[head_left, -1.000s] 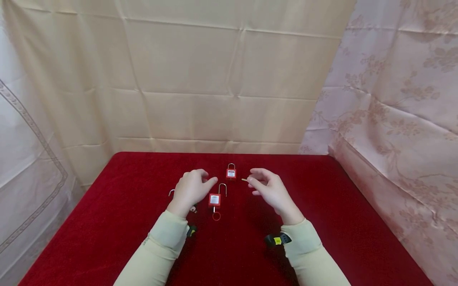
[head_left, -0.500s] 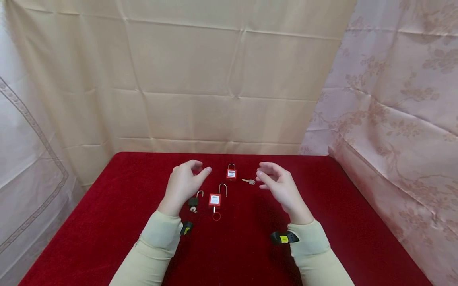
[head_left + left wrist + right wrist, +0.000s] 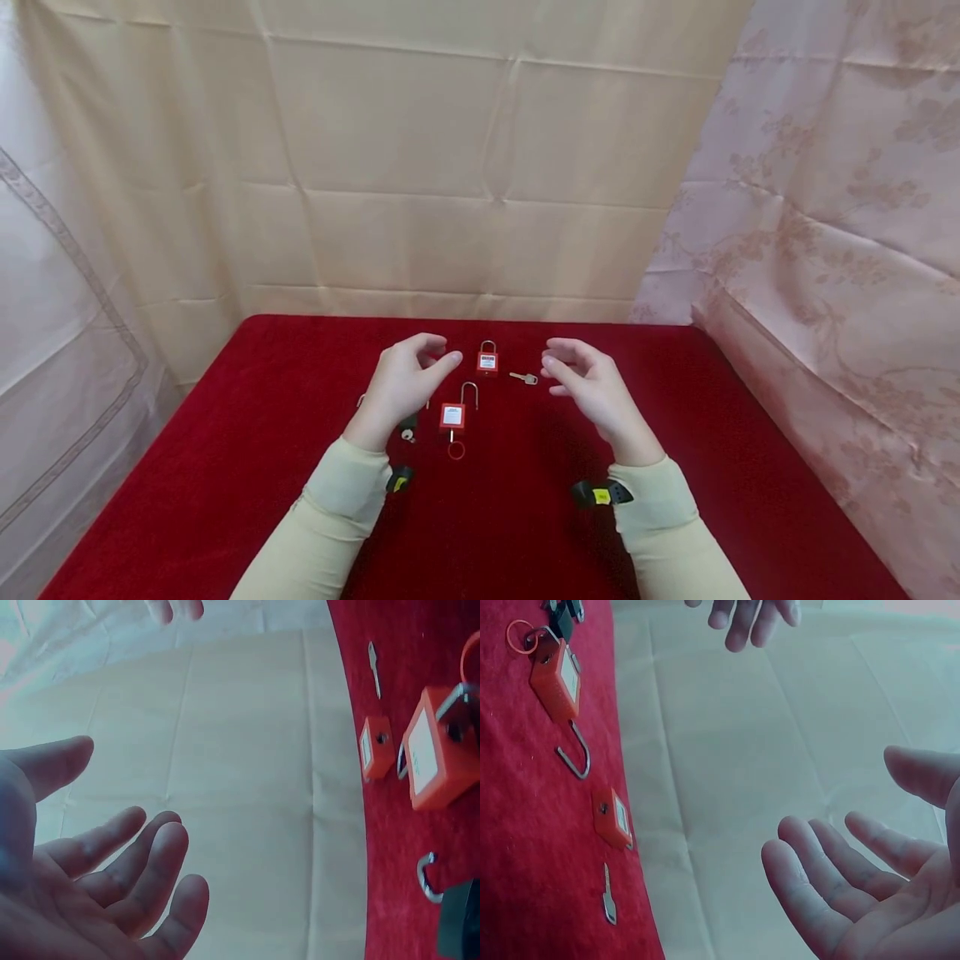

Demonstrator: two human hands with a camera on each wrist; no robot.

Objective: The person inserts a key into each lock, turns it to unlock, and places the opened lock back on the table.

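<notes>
My left hand (image 3: pixel 408 379) hovers over the left part of the group of padlocks, fingers loosely bent and holding nothing. Below its wrist, a dark padlock (image 3: pixel 408 423) with keys is partly hidden. Just right of that lies a red padlock (image 3: pixel 452 415), its shackle raised, with a key and red ring at its bottom. Farther back is a smaller-looking red padlock (image 3: pixel 487 362) with its shackle down. To its right a loose key (image 3: pixel 524 378) lies flat. Close beside this key my right hand (image 3: pixel 592 392) hovers with relaxed fingers, nothing between them.
A red cloth (image 3: pixel 510 517) covers the table. Beige curtain (image 3: pixel 450 167) hangs behind its far edge, and patterned fabric (image 3: pixel 825 250) stands on the right. Left of my left hand a bit of metal shackle (image 3: pixel 362 400) shows; its body is hidden.
My right hand has let go of the key, now lying on the cloth, and moved right. My left hand shifted left, then back right. The padlocks stayed where they were.
</notes>
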